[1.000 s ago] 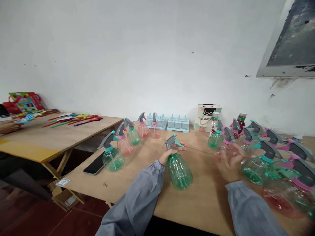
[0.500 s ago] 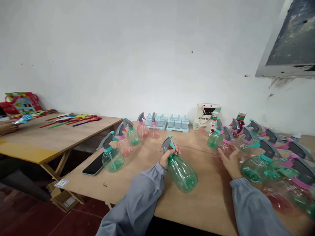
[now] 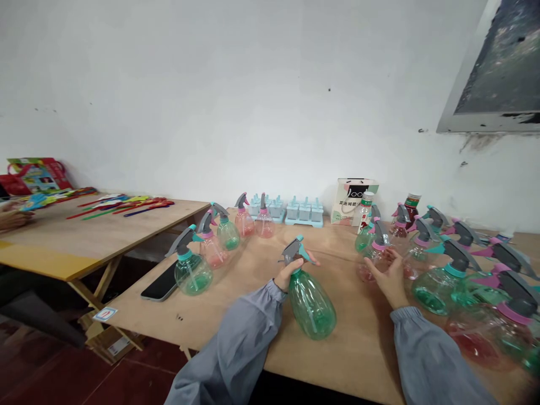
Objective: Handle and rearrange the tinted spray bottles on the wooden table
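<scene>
Bottle (image 3: 313, 309) (green), neck in closed left hand (image 3: 289, 273); half-curled right hand (image 3: 390, 281) holds pink bottle (image 3: 378, 256), newly shifted toward left edge of table (image 3: 253, 275), so both hands are engaged.

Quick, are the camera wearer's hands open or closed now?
Left hand: closed around the neck of a green spray bottle.
Right hand: partly curled around a pink spray bottle; whether it grips firmly cannot be told.

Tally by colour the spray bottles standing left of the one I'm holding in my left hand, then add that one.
Translucent green, rounded plastic spray bottles, standing: 2
Translucent pink, rounded plastic spray bottles, standing: 3
Translucent green, ribbed plastic spray bottle, in your left hand: 1
Total: 6
</scene>
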Demonstrator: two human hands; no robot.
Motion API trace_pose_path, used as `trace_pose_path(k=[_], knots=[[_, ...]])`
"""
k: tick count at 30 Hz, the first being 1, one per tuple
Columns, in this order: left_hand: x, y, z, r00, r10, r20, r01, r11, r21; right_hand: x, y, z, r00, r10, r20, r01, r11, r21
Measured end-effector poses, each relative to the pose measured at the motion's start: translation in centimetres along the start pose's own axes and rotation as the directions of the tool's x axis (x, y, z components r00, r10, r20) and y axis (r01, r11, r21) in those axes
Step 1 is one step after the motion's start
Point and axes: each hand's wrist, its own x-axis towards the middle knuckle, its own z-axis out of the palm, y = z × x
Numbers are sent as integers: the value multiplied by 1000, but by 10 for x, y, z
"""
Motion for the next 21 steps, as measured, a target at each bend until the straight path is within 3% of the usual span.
trace_pose_path(k=[4,8,12,16,21], knots=[[0,5,4,981,66,-182,-39,988,150,-3,-9,1,1000,9,21,-9,1000,4],[0,8,4,989,102,-111,-71,965,253,-5,-14,2,1000,-6,30,5,1000,28],[5,11,-7,976,120,-181,-57,947,316,-7,-15,3,999,13,29,-14,999,36],[15,30,-41,967,181,-182,-64,858,510,-11,-18,6,998,46,48,-49,997,61],[24,58,-102,879,273,-391,95,704,704,-22,-32,12,994,44,103,-48,998,40]])
